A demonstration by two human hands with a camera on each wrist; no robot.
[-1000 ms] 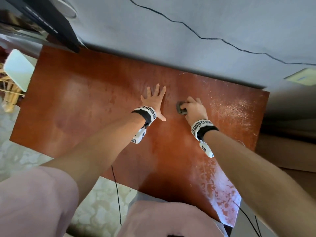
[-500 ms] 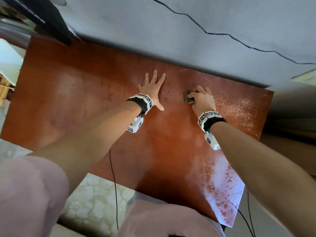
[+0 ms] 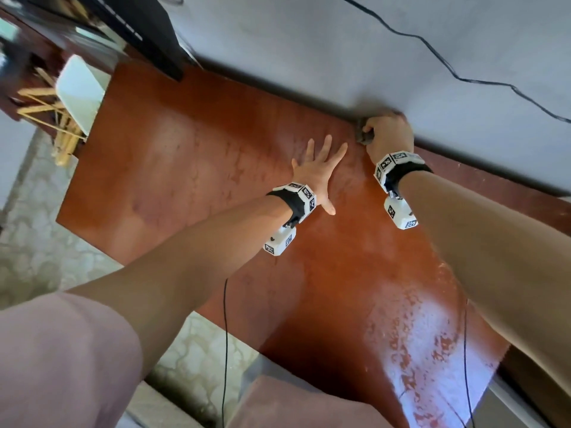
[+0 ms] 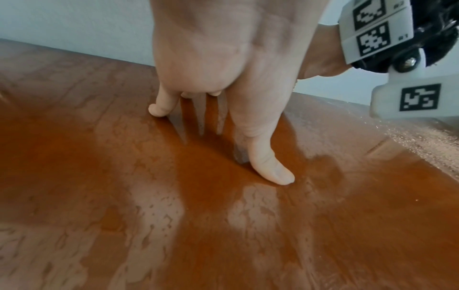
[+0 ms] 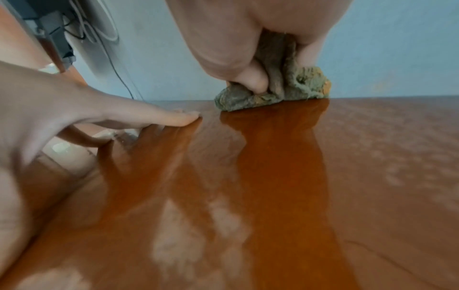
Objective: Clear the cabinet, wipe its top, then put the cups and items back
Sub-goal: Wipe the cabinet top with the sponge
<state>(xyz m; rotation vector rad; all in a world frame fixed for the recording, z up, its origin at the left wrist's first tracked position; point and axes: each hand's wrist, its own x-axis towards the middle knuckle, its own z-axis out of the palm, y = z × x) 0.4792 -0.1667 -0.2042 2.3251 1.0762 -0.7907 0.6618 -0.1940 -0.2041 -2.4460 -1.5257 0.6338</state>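
Over on the far left, past the edge of the cabinet, there's a white chair (image 3: 78,94) with pale wooden legs, standing on the patterned floor (image 3: 37,257). Then the reddish-brown tabletop (image 3: 185,168) itself, glossy and streaky, with pale patches of glare near the front.

Roughly mid-surface, the left hand (image 3: 319,168) lies flat on the wood, fingers straight and spread apart, thumb out to the side. It holds nothing; the left wrist view shows its fingertips touching the surface.

Just right of it, and a bit further back, the right hand (image 3: 386,134) is bunched tight around a grubby grey-green cloth (image 5: 273,92), thumb pressed into the wad. The cloth sits on the tabletop right at the back edge, against the pale wall (image 3: 340,50). A black cable (image 3: 463,78) runs across that wall towards the right.
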